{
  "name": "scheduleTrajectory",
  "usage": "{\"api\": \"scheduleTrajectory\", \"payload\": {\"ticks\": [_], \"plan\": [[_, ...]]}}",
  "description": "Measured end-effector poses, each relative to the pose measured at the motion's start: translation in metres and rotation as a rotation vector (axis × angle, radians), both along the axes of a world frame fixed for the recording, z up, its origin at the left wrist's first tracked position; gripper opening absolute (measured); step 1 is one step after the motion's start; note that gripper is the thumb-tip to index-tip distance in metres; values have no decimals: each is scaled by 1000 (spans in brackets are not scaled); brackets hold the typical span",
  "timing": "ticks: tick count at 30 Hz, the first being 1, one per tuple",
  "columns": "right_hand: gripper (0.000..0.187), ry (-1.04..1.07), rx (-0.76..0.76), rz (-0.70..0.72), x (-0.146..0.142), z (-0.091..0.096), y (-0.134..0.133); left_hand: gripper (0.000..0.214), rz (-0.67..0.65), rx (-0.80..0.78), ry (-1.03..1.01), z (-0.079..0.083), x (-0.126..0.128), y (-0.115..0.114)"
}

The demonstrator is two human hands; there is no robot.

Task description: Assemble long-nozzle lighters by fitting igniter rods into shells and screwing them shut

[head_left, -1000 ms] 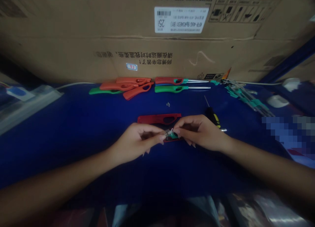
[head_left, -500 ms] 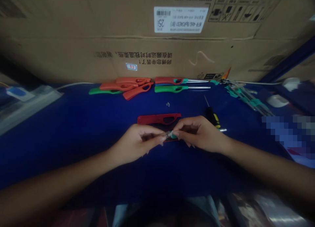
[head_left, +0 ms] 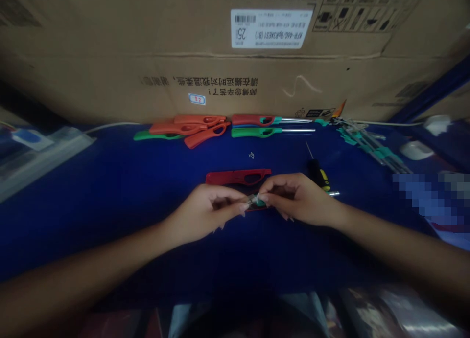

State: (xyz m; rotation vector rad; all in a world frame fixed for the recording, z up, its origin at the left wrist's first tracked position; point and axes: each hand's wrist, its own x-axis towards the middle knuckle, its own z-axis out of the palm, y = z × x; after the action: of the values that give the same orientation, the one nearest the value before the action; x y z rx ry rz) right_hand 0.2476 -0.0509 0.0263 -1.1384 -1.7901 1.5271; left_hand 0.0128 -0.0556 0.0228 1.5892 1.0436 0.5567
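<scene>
My left hand (head_left: 206, 211) and my right hand (head_left: 297, 197) meet at the middle of the blue table (head_left: 110, 191). Both pinch a small teal and clear lighter part (head_left: 256, 200) between their fingertips, over a red shell piece mostly hidden under them. Just behind the hands lies a red lighter shell half (head_left: 238, 176), flat on the table. A black and yellow screwdriver (head_left: 318, 174) lies right behind my right hand.
Orange, green and red long-nosed lighters (head_left: 205, 127) lie in a row at the table's back, below a big cardboard box (head_left: 235, 59). A bundle of teal-tipped metal tubes (head_left: 370, 145) lies at the right. A grey tray (head_left: 40, 154) is at the left.
Almost nothing has moved. My fingertips shifted slightly on the small part, and less of the teal piece shows than a second ago.
</scene>
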Motion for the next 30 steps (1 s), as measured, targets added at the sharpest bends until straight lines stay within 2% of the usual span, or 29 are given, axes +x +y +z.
{"api": "scheduleTrajectory", "payload": {"ticks": [7,19,25,30], "plan": [[36,13,-62,-9,2,3,3,24,24,-31,-38,-2,-1,0],[22,-24,1,4,1,2,1,27,8,37,28,-4,-1,0],[24,-52,-1,26,2,1,2,27,-22,72,31,-7,-2,0],[27,-22,-21,15,1,1,3,28,-18,26,29,-2,0,0]]}}
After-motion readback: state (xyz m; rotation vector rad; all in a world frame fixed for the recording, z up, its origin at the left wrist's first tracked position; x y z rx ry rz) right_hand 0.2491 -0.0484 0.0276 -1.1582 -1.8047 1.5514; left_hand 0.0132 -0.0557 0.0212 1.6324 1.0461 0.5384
